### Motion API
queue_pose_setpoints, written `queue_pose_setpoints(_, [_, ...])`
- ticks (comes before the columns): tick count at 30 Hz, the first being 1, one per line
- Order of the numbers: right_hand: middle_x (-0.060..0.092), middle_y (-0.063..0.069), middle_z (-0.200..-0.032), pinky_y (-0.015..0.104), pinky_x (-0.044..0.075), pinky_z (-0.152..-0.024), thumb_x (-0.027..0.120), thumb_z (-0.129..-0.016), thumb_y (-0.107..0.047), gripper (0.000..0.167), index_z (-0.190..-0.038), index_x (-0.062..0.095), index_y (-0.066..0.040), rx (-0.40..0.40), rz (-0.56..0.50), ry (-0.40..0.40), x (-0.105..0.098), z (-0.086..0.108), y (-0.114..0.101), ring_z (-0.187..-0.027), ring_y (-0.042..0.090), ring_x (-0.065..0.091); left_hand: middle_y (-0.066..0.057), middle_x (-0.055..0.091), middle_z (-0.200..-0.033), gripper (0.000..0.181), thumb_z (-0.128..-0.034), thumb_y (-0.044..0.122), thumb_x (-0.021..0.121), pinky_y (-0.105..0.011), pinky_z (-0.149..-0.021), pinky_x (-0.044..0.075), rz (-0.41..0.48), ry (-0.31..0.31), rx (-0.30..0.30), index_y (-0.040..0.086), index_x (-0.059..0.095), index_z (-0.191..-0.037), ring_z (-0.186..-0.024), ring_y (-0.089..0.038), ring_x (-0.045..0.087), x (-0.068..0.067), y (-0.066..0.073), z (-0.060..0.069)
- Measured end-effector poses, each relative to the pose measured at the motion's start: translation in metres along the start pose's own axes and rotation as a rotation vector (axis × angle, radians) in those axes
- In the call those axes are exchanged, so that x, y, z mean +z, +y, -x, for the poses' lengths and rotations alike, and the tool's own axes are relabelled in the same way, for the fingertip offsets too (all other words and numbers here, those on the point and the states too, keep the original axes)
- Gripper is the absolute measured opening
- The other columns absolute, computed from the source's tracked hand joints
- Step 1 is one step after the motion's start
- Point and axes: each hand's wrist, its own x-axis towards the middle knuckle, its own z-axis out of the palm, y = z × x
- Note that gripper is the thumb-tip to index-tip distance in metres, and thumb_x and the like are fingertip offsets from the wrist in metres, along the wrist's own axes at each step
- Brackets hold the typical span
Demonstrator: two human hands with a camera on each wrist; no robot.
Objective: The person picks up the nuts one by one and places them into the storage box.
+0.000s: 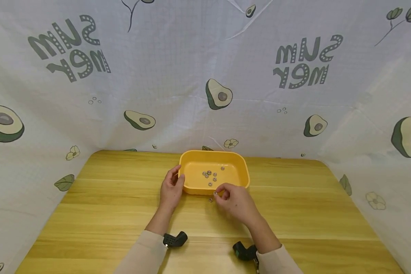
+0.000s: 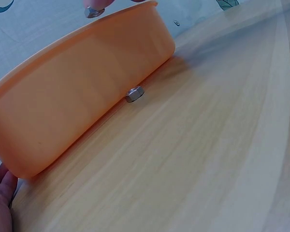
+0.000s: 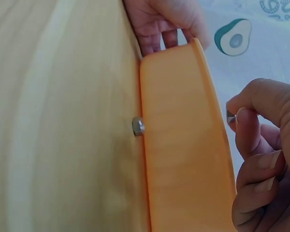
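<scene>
A yellow plastic bin (image 1: pixel 244 163) stands on the table with several metal nuts (image 1: pixel 214 179) scattered on its floor. At the bin's left end, my left hand (image 1: pixel 170 193) holds the wall, thumb at the rim and fingers along the outside. My right hand (image 1: pixel 239 203) pinches a hex nut (image 3: pixel 230 115) between thumb and index finger, just beyond the front rim at about rim height. Another hex nut (image 2: pixel 134 94) lies on the table close against the bin's front wall, below the right hand's fingertips.
The wood-grain table (image 1: pixel 123 205) extends to both sides of the bin. A white cloth printed with avocados (image 1: pixel 178 76) hangs right behind the table's back edge. Black wrist devices (image 1: pixel 175 239) sit at both sleeves.
</scene>
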Motion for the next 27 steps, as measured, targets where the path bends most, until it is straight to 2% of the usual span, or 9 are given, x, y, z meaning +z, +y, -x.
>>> queue_pose_setpoints(8, [0.058,-0.006,-0.064,0.023,0.038,-0.047,0.078,-0.089,-0.025,0.011,-0.095,0.073,-0.016,-0.054,0.061,0.005,-0.006,-0.021,-0.005,-0.05,0.011,0.047,-0.013,0.055,-0.149,0.041,-0.1013,0.019,0.062,-0.05,-0.117,0.042,0.01,0.0,-0.001,0.012,0.058,-0.142,-0.139,-0.033,0.052,0.0,0.0,0.0])
queue_pose_setpoints(15, [0.058,-0.005,-0.065,0.024,0.037,-0.049,0.077,-0.09,-0.026,0.011,-0.094,0.072,-0.017,-0.076,0.11,-0.022,-0.006,-0.041,-0.009,-0.051,0.012,0.047,-0.014,0.054,-0.149,0.043,-0.1011,0.017,0.062,-0.05,-0.117,0.042,0.01,0.011,-0.017,0.011,0.057,-0.143,-0.14,-0.034,0.051,0.001,-0.001,-0.001])
queue_pose_setpoints(22, [0.061,-0.002,-0.067,0.026,0.04,-0.052,0.078,-0.09,-0.027,0.014,-0.094,0.073,-0.015,-0.075,0.096,-0.039,-0.002,-0.06,-0.013,-0.054,0.014,0.049,-0.014,0.054,-0.149,0.042,-0.1014,0.019,0.062,-0.05,-0.117,0.042,0.006,0.005,-0.007,0.012,0.058,-0.142,-0.139,-0.034,0.051,0.001,-0.001,0.0])
queue_pose_setpoints(27, [0.062,-0.002,-0.068,0.026,0.039,-0.05,0.075,-0.092,-0.03,0.015,-0.095,0.073,-0.015,-0.06,0.079,-0.079,0.001,-0.075,-0.016,-0.053,0.015,0.05,-0.013,0.056,-0.147,0.04,-0.1011,0.019,0.063,-0.05,-0.116,0.043,0.008,0.006,0.004,0.012,0.059,-0.141,-0.137,-0.032,0.053,0.0,-0.002,-0.001])
